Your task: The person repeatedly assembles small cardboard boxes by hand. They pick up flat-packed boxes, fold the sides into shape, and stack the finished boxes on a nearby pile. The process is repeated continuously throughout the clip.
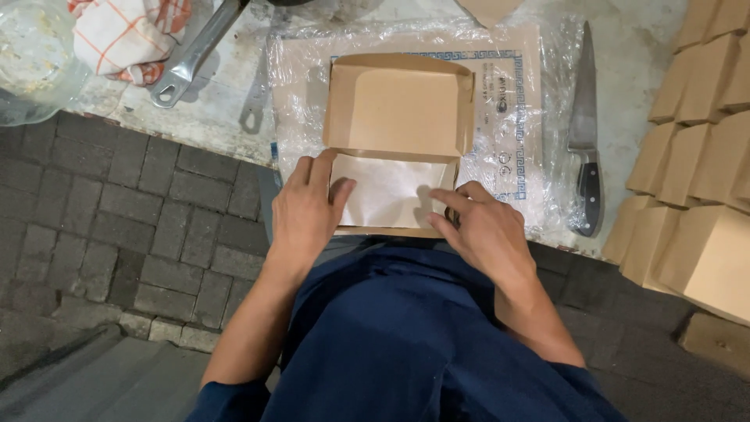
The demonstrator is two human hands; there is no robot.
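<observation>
An open brown cardboard box (400, 105) lies at the counter's near edge, its lid tipped back. A white paper sheet (387, 191) lines the box's bottom. My left hand (306, 211) rests on the box's left side, thumb pressing the paper. My right hand (476, 230) sits at the right side, its fingertips on the paper's right edge. Both hands touch the box and the paper with their fingers spread.
The box sits on a plastic-wrapped stack of flat cardboard (508, 117). A knife (584, 133) lies to the right. Stacked closed brown boxes (695, 180) fill the right side. A metal handle (191, 55), a checked cloth (129, 35) and a clear container (31, 55) lie at the back left.
</observation>
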